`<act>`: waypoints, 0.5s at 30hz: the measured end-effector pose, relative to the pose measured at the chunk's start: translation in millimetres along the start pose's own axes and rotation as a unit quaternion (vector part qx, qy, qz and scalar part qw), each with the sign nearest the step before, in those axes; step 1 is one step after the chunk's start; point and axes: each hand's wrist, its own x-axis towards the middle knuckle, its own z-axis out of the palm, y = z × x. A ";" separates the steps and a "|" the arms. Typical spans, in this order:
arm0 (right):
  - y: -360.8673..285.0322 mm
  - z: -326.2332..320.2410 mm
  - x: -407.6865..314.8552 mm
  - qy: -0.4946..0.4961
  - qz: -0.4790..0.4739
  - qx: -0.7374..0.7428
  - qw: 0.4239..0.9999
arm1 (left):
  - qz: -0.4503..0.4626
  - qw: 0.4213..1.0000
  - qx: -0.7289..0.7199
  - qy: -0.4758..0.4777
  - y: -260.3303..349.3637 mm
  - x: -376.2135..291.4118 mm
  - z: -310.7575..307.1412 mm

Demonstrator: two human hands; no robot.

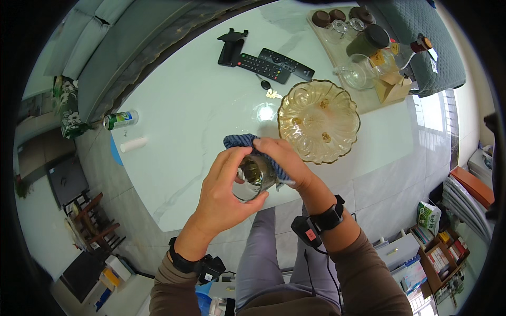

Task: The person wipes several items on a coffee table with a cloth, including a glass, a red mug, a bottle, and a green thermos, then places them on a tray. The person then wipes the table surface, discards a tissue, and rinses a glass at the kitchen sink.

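Note:
Over the near part of a white marble-patterned table, my left hand grips a clear drinking glass, thumb and fingers wrapped around its side. The glass is tilted, so I look into its open mouth. My right hand presses a dark blue striped cloth against the far and right side of the glass. Part of the cloth is hidden beneath that hand. Just beyond the right hand lies a scalloped amber glass fruit bowl.
Two black remote controls, a black phone stand and keys lie farther back. A tray at the back right carries cups, a jar, a glass pitcher and a bottle. A green can and a white cylinder are at left.

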 end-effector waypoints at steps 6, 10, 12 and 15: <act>19.0 -38.7 -1.2 0.040 0.174 0.322 0.930 | 0.025 0.999 0.028 -0.024 10.9 25.1 25.4; 22.3 -47.8 -8.3 0.111 -0.014 0.105 0.988 | 0.074 0.993 0.097 -0.009 20.5 45.5 45.2; 12.9 -57.9 -8.0 0.134 -0.013 0.087 0.987 | 0.082 0.990 0.113 -0.011 26.6 57.5 52.8; -12.0 -88.5 -2.5 0.138 0.174 0.307 0.926 | 0.099 0.986 0.136 -0.014 35.5 81.8 64.4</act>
